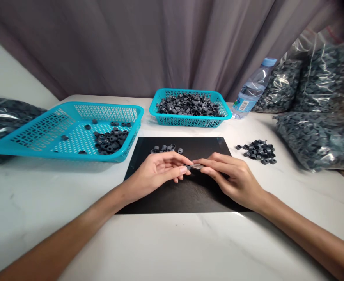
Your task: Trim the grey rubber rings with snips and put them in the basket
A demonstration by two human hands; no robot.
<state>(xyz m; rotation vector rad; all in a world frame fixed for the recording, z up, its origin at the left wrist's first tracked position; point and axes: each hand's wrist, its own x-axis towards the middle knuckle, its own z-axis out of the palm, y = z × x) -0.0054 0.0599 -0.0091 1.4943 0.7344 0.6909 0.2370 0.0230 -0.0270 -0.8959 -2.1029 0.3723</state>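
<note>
Above a black mat (172,199), my left hand (157,169) pinches a small dark grey ring (187,167) between thumb and fingertips. My right hand (233,173) grips a thin, flat metal tool (196,166); its tip meets the ring, and its exact kind is partly hidden by my fingers. Just beyond my left hand, a little group of dark grey rings (164,148) lies on the mat. A single ring with a shiny centre (180,150) sits at the right end of that group.
A large blue basket (16,146) at left holds some grey rings; a smaller blue basket (191,120) behind the mat is full. Loose rings (259,151) are heaped at right. Bags of rings (321,136) and a water bottle (249,93) stand at right, another bag (8,113) at left.
</note>
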